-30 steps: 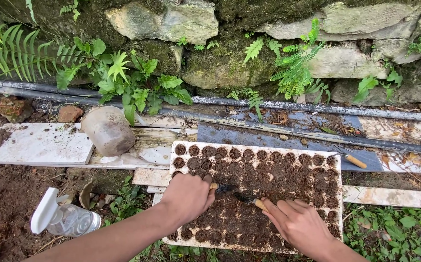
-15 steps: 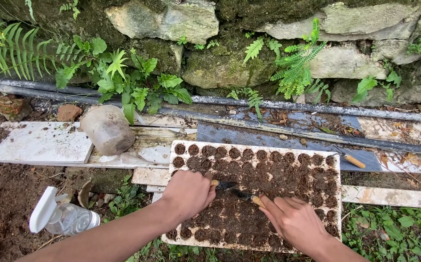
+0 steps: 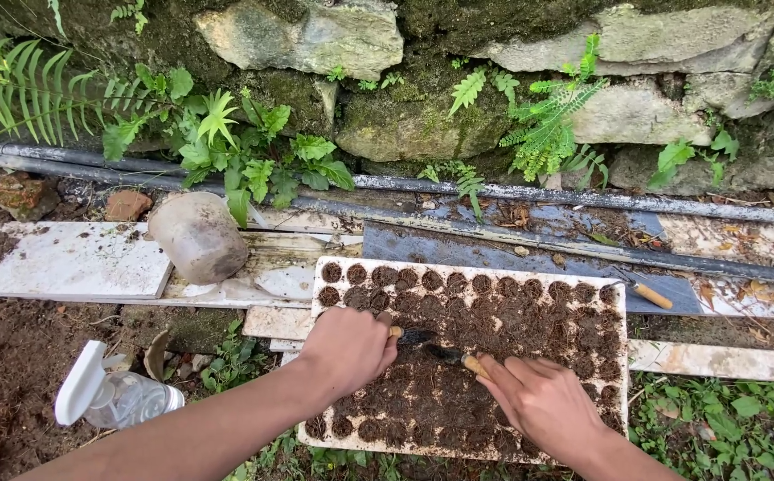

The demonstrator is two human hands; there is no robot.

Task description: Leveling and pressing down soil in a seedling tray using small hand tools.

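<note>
The left hand (image 3: 348, 347) is curling into a closed fist around a small tool (image 3: 410, 337) with a pale wooden handle, whose dark metal end is poking out to the right over the soil. The right hand (image 3: 543, 399) is pinching a second small tool (image 3: 455, 358) between thumb and fingers, its wooden handle showing at the fingertips and its dark tip pointing up-left toward the other tool. The two tips are lying just beside each other; whether they are touching I cannot tell.

Both forearms are reaching in from the bottom edge, backs of the hands up, hovering low over the seed tray (image 3: 324, 264). The white tray, its round cells packed with dark soil, is lying on pale boards (image 3: 66, 263) on the ground. A third wooden-handled tool (image 3: 647, 293) is resting past its far right corner. A spray bottle (image 3: 110, 396) is lying on the dirt to the left, a round pot (image 3: 197, 238) is sitting tipped on the boards, and a mossy stone wall (image 3: 405, 116) with ferns is standing behind.
</note>
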